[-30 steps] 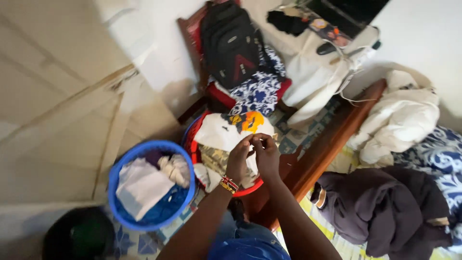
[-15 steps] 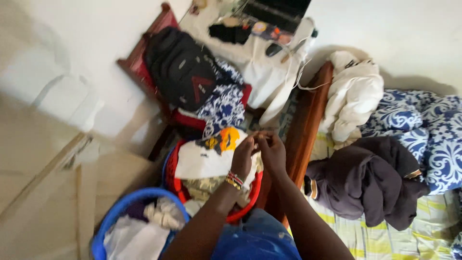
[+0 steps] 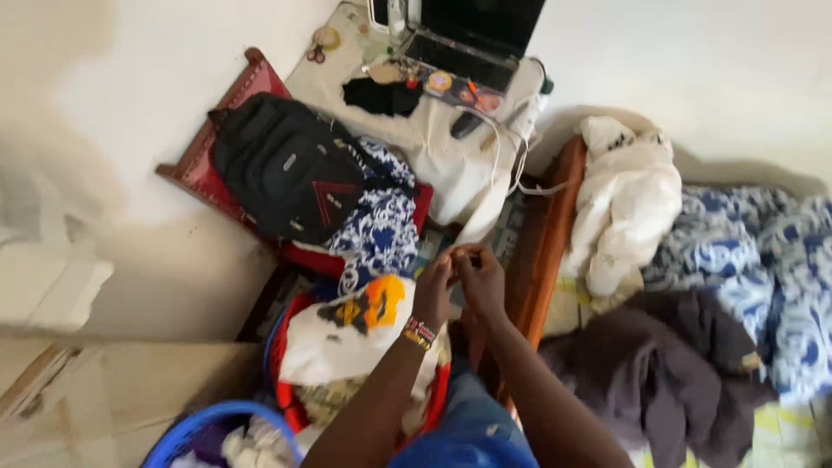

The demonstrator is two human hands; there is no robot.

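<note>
My left hand (image 3: 433, 290), with a beaded bracelet on its wrist, and my right hand (image 3: 479, 282) meet fingertip to fingertip above the red laundry basket (image 3: 282, 394). The fingers pinch together; whatever small thing lies between them is hidden. Just below and left of my hands, a white garment with a yellow and black print (image 3: 347, 334) lies on top of the basket's clothes.
A blue basket (image 3: 204, 425) of clothes stands at the lower left. A black backpack (image 3: 282, 169) and blue patterned cloth (image 3: 381, 230) rest on a red chair. Behind it, a laptop (image 3: 472, 35) sits on a covered table. The wooden bed frame (image 3: 546, 234) holds white, dark and blue bedding.
The view has swung up and to the right, so the baskets have slid down and left in the frame. My hands stay joined at the fingertips.
</note>
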